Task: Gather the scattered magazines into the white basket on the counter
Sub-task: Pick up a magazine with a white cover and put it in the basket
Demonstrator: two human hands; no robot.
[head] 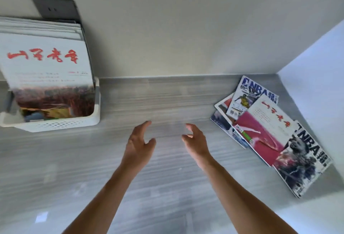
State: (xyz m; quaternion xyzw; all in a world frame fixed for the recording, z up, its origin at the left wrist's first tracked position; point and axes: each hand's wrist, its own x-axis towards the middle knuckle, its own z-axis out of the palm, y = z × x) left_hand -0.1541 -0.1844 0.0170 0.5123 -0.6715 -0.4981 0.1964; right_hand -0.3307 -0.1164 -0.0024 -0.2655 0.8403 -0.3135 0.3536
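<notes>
Over the middle of the grey counter [167,99], both hands hang empty: left hand [138,140] w/ fingers loosely spread and slightly curled, holding nothing; right hand [195,140] likewise relaxed, fingers half-bent, thumb apart, nothing in it. Neither touches the surface as far as I can tell. White basket [65,123] sits at the far left against the wall, already packed w/ upright magazines; the front one, a white cover w/ red brush lettering [46,62], leans toward the camera and more page edges stack behind it. A dark wall socket plate [55,9] shows above. Scattered magazines [264,129] lie in the right corner, well apart from the basket and to the right of the right hand: an NBA issue at the back [249,97], a white-and-pink cover w/ red lettering [270,122] overlapping it, another NBA issue [301,159] nearest the front edge, plus at least one more underneath at the left of the heap; exact count unclear. Step in hand, by my read: between loads, i.e. hands free and about to go for the remaining pile. Next move prob. calls for reaching right, squaring the fanned pile or sliding fingers under its lower edge, gripping w/ both hands, then carrying it across to the left. Basket looks near full, so the batch likely needs slotting in front of the leaning cover, edge-first.
</notes>
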